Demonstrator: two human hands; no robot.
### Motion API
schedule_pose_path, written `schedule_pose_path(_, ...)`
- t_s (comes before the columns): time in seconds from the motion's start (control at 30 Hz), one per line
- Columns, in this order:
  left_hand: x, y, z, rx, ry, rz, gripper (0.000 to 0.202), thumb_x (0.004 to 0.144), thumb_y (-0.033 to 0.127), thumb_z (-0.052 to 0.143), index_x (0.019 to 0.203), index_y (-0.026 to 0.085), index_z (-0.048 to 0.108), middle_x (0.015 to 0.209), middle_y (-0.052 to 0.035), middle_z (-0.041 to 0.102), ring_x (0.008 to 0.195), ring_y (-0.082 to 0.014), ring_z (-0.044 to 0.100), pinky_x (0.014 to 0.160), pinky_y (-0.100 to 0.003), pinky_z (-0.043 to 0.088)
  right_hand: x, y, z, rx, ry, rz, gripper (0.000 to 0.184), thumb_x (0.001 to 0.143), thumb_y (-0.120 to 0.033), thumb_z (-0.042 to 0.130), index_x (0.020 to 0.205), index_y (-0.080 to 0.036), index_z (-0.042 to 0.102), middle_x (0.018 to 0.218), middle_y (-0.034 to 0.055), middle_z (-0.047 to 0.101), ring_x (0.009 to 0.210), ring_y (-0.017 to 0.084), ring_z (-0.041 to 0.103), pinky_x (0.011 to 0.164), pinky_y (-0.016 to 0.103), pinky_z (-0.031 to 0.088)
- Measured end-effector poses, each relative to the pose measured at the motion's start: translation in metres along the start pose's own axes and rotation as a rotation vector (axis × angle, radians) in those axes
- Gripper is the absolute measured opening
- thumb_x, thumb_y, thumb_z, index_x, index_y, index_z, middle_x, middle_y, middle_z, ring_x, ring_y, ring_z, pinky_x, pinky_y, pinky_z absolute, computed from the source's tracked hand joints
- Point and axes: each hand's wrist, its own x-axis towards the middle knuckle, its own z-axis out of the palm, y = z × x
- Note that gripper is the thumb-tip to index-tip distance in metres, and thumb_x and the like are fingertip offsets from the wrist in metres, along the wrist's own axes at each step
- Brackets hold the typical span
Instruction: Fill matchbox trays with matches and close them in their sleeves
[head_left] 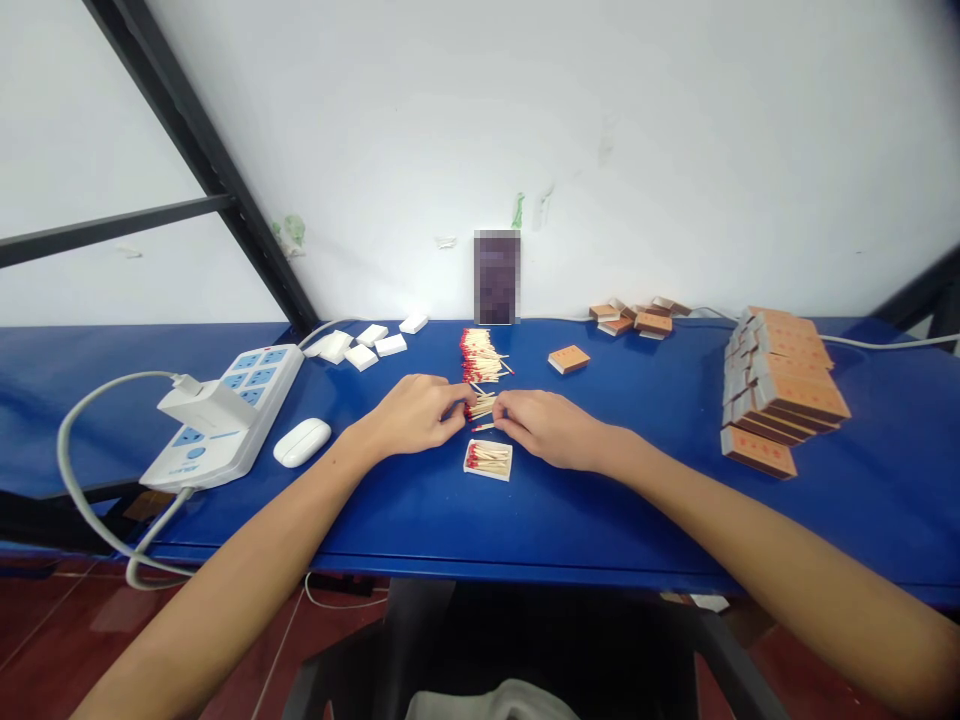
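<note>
My left hand is closed at the red-headed ends of a small bunch of matches. At their bare ends, my right hand is closed too, its thumb and fingers pressed together; the fingertips partly hide the sticks. One loose match lies just below the bunch. Nearer the table's front is a white matchbox tray with several matches lying in it, red heads to the left. Beyond my hands a larger pile of matches is spread on the blue table.
White matchbox trays lie back left; orange matchbox covers lie back right, one cover nearer. Stacked orange matchboxes stand at right. A power strip and white case are left. A blurred dark panel leans on the wall.
</note>
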Motion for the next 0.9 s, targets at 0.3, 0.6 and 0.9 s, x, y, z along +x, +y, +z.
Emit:
schedule_pose_path(0.3, 0.0, -0.003, 0.002, 0.004, -0.004, -0.022, 0.026, 0.089, 0.022, 0.046, 0.099, 0.021, 0.07, 0.068, -0.0013, 0.064, 0.062, -0.0159, 0.058, 0.058, -0.028, 0.037, -0.019, -0.034, -0.014, 0.016, -0.03, 0.036, 0.014, 0.094, -0.019, 0.049, 0.082, -0.019, 0.057, 0.078, 0.0015, 0.063, 0.067, 0.013, 0.052, 0.06, 0.026, 0.03)
schedule_pose_path(0.6, -0.001, -0.002, 0.001, -0.02, 0.001, 0.008, 0.026, 0.094, 0.032, 0.047, 0.097, 0.02, 0.07, 0.064, -0.0004, 0.061, 0.061, -0.0151, 0.057, 0.059, -0.027, 0.037, -0.008, -0.021, -0.003, 0.065, 0.144, -0.015, 0.011, 0.089, -0.019, 0.054, 0.08, -0.017, 0.059, 0.069, -0.0007, 0.058, 0.06, 0.011, 0.047, 0.06, 0.025, 0.031)
schedule_pose_path(0.9, 0.0, -0.005, 0.003, 0.013, -0.061, -0.039, 0.02, 0.093, 0.034, 0.052, 0.099, 0.023, 0.067, 0.063, 0.0011, 0.062, 0.062, -0.0165, 0.059, 0.058, -0.027, 0.033, 0.015, 0.021, 0.015, -0.12, 0.222, -0.096, 0.018, 0.096, -0.026, 0.052, 0.106, -0.019, 0.065, 0.092, 0.0043, 0.062, 0.08, 0.015, 0.055, 0.067, 0.026, 0.034)
